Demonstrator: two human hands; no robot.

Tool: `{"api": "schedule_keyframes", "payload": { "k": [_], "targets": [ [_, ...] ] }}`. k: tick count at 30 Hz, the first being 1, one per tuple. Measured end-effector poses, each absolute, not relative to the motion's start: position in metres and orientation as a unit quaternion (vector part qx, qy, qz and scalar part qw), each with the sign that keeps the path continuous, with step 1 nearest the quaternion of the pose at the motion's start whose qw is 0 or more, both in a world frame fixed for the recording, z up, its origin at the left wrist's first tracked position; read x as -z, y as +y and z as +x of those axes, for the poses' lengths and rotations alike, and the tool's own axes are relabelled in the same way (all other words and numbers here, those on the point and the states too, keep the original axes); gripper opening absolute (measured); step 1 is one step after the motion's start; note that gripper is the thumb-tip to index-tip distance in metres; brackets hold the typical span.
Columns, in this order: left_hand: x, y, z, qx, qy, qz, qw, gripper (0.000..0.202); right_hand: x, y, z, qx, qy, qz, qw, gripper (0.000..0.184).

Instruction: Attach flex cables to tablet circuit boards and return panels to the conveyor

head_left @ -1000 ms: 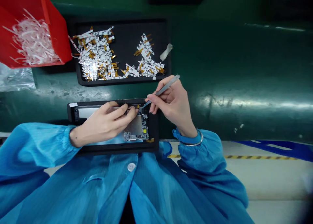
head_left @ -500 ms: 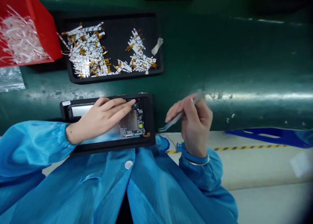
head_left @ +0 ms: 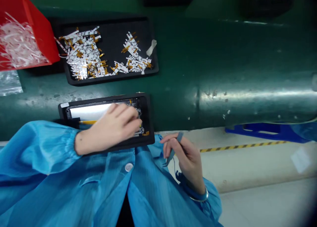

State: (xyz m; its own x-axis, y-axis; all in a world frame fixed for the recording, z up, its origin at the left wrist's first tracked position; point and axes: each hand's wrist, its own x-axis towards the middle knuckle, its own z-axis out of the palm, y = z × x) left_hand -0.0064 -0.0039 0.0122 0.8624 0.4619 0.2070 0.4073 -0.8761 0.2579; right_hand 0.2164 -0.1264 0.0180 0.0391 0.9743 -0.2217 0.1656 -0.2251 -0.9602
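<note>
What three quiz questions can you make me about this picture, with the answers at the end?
1. What is the right hand holding?
2. True or false: the tray full of strips is bright yellow.
3. The left hand is over which thing?
a) the red bin
b) the flat device in the black frame
c) the clear plastic bag

Key:
1. Tweezers.
2. False; the tray with strips is black.
3. b

elec assy workshop, w/ tweezers point(head_left: 170, 157), parts tray point(head_left: 112, 34) & smock point(head_left: 104, 190).
</note>
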Motion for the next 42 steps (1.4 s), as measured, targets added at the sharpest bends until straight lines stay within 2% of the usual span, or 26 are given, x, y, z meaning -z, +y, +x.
{"api": "schedule_keyframes", "payload": {
  "k": [4,8,12,15,20,26,30,33,42],
  "targets": [
    [-0.006,-0.014,0.026,-0.067,0.185,0.972,0.127,0.029,-0.015,-0.126,0.217,-0.475,-0.479,-0.599,0.431,0.026],
    [-0.004,-0.012,0.030,-0.049,0.194,0.942,0.271,0.018,-0.011,-0.122,0.215,-0.428,-0.548,-0.598,0.398,0.026],
    [-0.006,-0.009,0.018,-0.064,0.204,0.915,0.343,0.011,-0.001,-0.119,0.207,-0.349,-0.614,-0.609,0.361,0.006],
    [-0.006,-0.008,0.011,-0.066,0.182,0.918,0.346,0.008,0.009,-0.118,0.199,-0.293,-0.659,-0.596,0.354,0.008],
    [-0.005,-0.003,0.004,-0.077,0.146,0.930,0.328,0.022,0.021,-0.116,0.191,-0.234,-0.692,-0.577,0.365,0.007],
    [-0.008,-0.003,-0.005,-0.065,0.201,0.926,0.312,0.004,0.029,-0.114,0.191,-0.191,-0.724,-0.528,0.401,0.016],
    [-0.005,-0.008,-0.005,-0.071,0.215,0.932,0.284,0.006,0.033,-0.114,0.195,-0.152,-0.761,-0.501,0.384,0.023],
    [-0.001,-0.009,-0.002,-0.074,0.211,0.935,0.275,0.006,0.034,-0.113,0.197,-0.145,-0.775,-0.482,0.383,0.021],
    [-0.006,-0.001,-0.005,-0.112,0.244,0.874,0.405,0.012,0.028,-0.107,0.195,-0.087,-0.807,-0.469,0.349,0.016]
  ]
}}
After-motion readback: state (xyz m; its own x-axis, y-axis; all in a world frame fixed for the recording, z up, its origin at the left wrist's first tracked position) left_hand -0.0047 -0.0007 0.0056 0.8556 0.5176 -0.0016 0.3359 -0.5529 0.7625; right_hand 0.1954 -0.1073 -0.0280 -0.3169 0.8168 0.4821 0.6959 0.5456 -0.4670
